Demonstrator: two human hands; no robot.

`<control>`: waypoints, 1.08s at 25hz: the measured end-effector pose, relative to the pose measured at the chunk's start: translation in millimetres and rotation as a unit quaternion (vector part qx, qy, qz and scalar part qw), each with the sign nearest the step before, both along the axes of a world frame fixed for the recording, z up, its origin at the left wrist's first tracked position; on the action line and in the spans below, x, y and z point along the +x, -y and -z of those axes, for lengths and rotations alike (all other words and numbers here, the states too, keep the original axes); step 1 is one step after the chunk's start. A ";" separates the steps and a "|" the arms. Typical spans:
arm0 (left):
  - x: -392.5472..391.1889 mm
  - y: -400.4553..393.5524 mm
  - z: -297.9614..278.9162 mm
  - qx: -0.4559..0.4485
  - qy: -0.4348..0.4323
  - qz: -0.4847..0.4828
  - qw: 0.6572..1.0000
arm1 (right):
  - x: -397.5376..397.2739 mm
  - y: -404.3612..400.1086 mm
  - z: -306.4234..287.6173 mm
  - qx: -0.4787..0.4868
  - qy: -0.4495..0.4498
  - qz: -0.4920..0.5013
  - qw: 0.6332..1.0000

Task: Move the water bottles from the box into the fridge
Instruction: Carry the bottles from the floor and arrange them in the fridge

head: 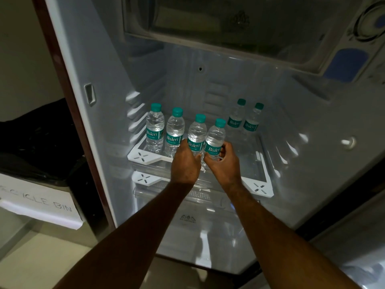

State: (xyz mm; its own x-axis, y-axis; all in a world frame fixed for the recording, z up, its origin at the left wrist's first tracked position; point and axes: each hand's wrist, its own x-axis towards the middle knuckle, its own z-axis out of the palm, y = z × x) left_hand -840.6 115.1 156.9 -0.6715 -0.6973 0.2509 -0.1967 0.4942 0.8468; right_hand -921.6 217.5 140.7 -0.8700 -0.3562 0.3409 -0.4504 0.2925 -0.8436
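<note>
Now both hands [205, 163] grip bottles [206, 138] — upright.

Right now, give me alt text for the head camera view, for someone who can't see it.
Two bare hands, left hand and right hand, each grip a water bottle at the front of a glass shelf inside an open fridge. Two more bottles stand to their left, two farther back on the right.

Two bare forearms — no sleeves
</note>
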 end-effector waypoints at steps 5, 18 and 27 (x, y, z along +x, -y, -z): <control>2.9 -2.7 -0.9 -0.007 -0.005 -0.004 1.000 | 1.2 -0.8 -1.0 0.001 -0.003 -0.006 1.000; 37.2 -14.8 -5.9 0.004 -0.057 0.008 0.998 | 2.1 -13.7 -12.8 0.001 0.053 -0.009 0.999; 31.1 -36.5 -52.5 -0.266 -0.099 0.076 0.956 | -31.4 -41.7 -71.2 0.035 -0.031 0.134 0.990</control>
